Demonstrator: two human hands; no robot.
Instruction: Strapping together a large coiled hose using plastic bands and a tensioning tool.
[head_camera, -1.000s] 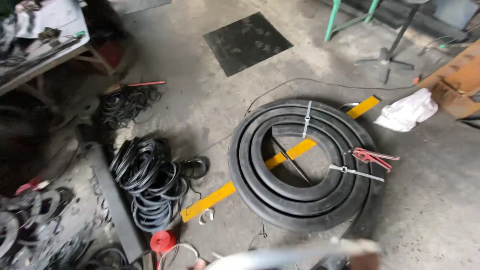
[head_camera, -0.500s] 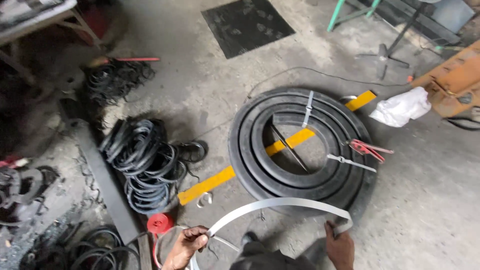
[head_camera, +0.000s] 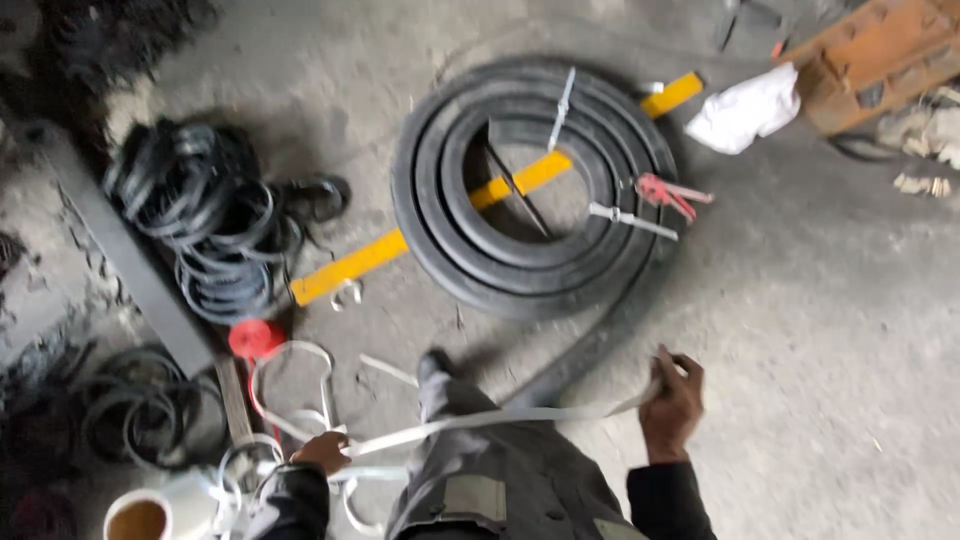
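My left hand (head_camera: 322, 452) and my right hand (head_camera: 671, 402) both grip a white strap (head_camera: 490, 420), pulled almost straight between them across my grey trouser leg (head_camera: 480, 470). More of the strap curls in loose loops (head_camera: 290, 390) on the floor beside my left hand. Ahead lies a big coil of flat black rubber (head_camera: 530, 190), bound with white straps. A red-handled tool (head_camera: 662, 193) rests on the coil's right side.
A yellow bar (head_camera: 350, 268) runs under the coil. A heap of black rubber rings (head_camera: 215, 225) lies to the left, with a red spool (head_camera: 255, 340) near it. A white roll (head_camera: 165, 510) stands at the lower left. White cloth (head_camera: 745, 108) and an orange box (head_camera: 870, 60) lie far right.
The view has tilted down and closer. The strap, arched between my hands half a second ago, is now drawn nearly straight, and my right hand has risen and moved outward.
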